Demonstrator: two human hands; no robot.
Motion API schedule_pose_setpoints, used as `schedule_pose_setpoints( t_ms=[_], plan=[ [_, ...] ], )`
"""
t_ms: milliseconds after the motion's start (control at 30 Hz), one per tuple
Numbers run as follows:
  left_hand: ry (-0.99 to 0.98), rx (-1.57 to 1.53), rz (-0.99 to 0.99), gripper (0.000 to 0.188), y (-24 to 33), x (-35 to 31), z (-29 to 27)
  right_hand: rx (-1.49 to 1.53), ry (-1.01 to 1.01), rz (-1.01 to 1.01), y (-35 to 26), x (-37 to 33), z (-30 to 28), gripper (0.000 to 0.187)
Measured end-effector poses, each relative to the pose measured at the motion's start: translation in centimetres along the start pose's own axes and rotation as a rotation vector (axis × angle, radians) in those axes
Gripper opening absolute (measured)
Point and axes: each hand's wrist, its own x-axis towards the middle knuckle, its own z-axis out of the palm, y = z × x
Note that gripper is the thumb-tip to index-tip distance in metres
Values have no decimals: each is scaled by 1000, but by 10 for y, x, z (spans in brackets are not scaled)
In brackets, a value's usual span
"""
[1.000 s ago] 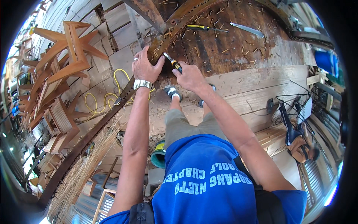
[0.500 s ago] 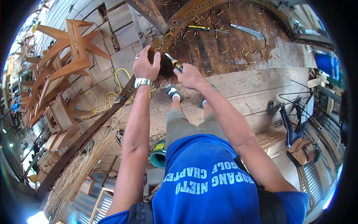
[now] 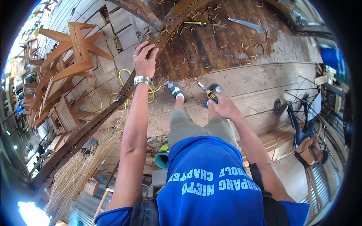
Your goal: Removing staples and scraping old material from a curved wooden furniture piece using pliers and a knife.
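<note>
My right hand (image 3: 223, 106) is closed around a hand tool (image 3: 208, 92) with a yellow-and-black handle and a narrow metal shaft. The shaft points up and left, above the floor near my feet, and I cannot make out its tip. Higher up on the left, my left hand (image 3: 145, 60) has its fingers half bent and apart. The fingers are at the edge of a long curved brown wooden frame (image 3: 166, 35) with a row of small holes. Whether they touch it is hard to tell. No held object shows in that hand.
A yellow-handled screwdriver (image 3: 195, 23) and a saw-like blade (image 3: 247, 25) lie on a dark board (image 3: 226, 47) strewn with cane scraps. Wooden chair frames (image 3: 81, 56) are piled left, near a yellow cord (image 3: 97, 103) and loose cane strands (image 3: 77, 175). Another person (image 3: 307, 141) sits at right.
My right hand has drawn the tool away from the wooden frame, down and right toward my body. My left hand has shifted slightly left, its fingers more bent.
</note>
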Motion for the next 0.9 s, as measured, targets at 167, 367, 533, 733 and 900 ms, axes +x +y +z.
schedule_pose_setpoints(
  t_ms=[167,367,533,733,900],
  plan=[
    [26,47,-66,13,8,19,4,65,-40,129,0,-14,18,39],
    [374,79,-432,12,-7,60,-45,372,47,257,12,-35,35,45],
    [-610,-153,71,20,51,-34,-60,81,76,372,10,-49,18,44],
    [-274,-908,-1039,23,54,-60,8,327,-55,218,24,-44,16,42],
    [270,-1713,-1334,17,31,-35,43,633,-53,216,12,-47,20,53]
  ],
)
